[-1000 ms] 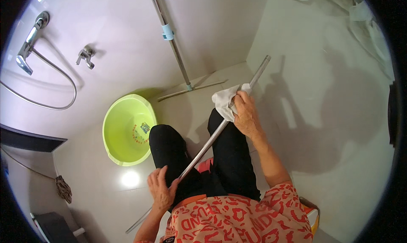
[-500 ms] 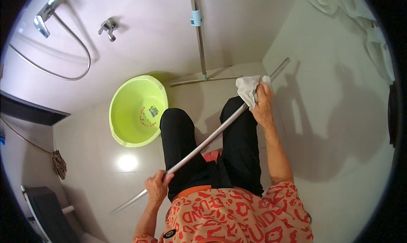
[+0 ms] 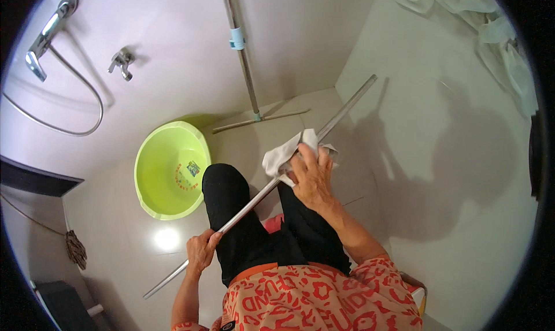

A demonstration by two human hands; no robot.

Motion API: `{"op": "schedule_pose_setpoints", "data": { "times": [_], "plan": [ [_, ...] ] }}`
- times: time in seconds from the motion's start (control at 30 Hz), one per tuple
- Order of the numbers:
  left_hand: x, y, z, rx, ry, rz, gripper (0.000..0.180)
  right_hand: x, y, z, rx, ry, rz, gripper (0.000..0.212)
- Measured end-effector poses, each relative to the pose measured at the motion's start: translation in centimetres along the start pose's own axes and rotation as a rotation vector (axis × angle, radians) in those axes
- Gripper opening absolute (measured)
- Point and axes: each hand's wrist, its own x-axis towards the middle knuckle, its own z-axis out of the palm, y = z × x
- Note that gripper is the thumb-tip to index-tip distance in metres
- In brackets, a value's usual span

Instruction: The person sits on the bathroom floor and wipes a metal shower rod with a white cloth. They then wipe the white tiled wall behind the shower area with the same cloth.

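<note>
Slants above the lap as a long, straight, silvery metal pole, running from lower left to upper right; gleams along the lower stretch, looks greyer toward the upper end. Bunches against the upper half as a crumpled white cloth; shows on both sides, partly hidden.

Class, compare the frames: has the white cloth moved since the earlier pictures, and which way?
Yes: judged against the green basin, the white cloth in the right hand has shifted leftward and lower in view.
</note>
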Motion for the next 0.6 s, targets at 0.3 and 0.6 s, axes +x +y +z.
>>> {"op": "schedule_pose_setpoints", "data": {
  "times": [0.3, 0.6],
  "plan": [
    [0.2, 1.4, -0.3, 0.093, 0.1, 0.087, 0.039, 5.2, 7.1, 1.6, 0.049, 0.116, 0.25, 0.026],
    [0.9, 1.0, -0.7, 0.104, 0.07, 0.127, 0.045, 9.2, 19.0, 1.4, -0.109, 0.273, 0.476, 0.031]
  ]
}}
